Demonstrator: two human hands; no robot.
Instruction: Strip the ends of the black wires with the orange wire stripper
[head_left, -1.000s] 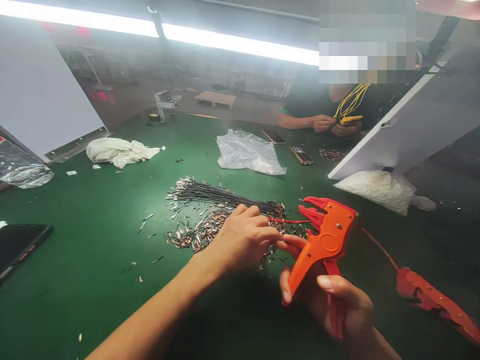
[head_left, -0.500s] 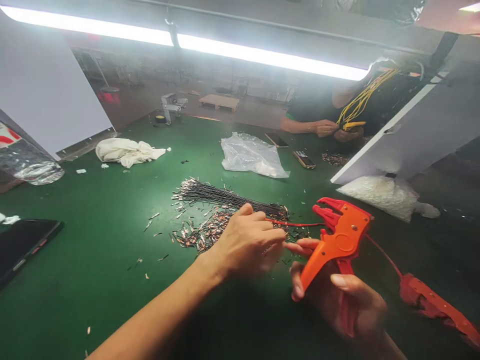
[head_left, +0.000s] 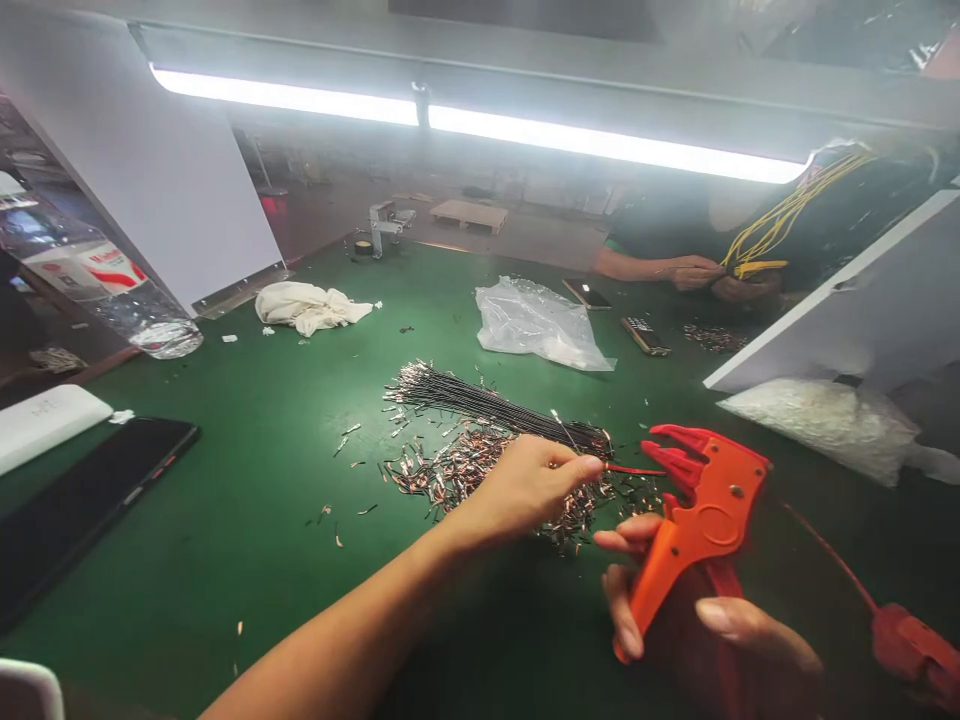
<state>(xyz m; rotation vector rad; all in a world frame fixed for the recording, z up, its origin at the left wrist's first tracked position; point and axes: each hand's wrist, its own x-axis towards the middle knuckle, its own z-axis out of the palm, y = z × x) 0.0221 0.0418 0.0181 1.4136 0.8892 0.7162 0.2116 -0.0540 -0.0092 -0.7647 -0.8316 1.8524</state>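
Left hand (head_left: 536, 485) turned thumb-up since last frame, pinched a wire (head_left: 559, 420), right hand (head_left: 750, 630) gripped orange stripper (head_left: 712, 515) at 3 o'clock, black bundle (head_left: 491, 402) lay at 11.

Phone (head_left: 97, 510) and scrap pile (head_left: 442, 470) flank passable green tabletop (head_left: 262, 480).

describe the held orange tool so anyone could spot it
Look over the green table to the right hand. It grips the orange tool, red jaws pointing left. Brighter orange sets it apart from the redder tool at the picture's right edge.
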